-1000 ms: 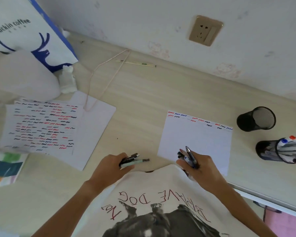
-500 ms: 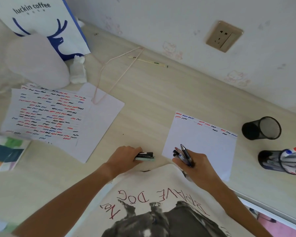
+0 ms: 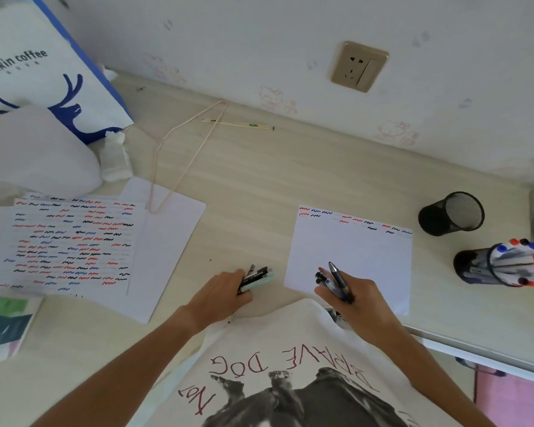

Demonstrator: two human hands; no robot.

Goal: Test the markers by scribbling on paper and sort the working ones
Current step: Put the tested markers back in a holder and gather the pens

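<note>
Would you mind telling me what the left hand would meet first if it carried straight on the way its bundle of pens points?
Probably the partly scribbled sheet. The left hand grips pens pointing right and slightly away, and bare desk lies between them and the sheet's near left edge, though height above the desk is unclear.

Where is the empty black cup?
In the head view the empty black mesh cup lies on its side at the right of the desk, beyond the cup full of markers and right of the test paper.
</note>
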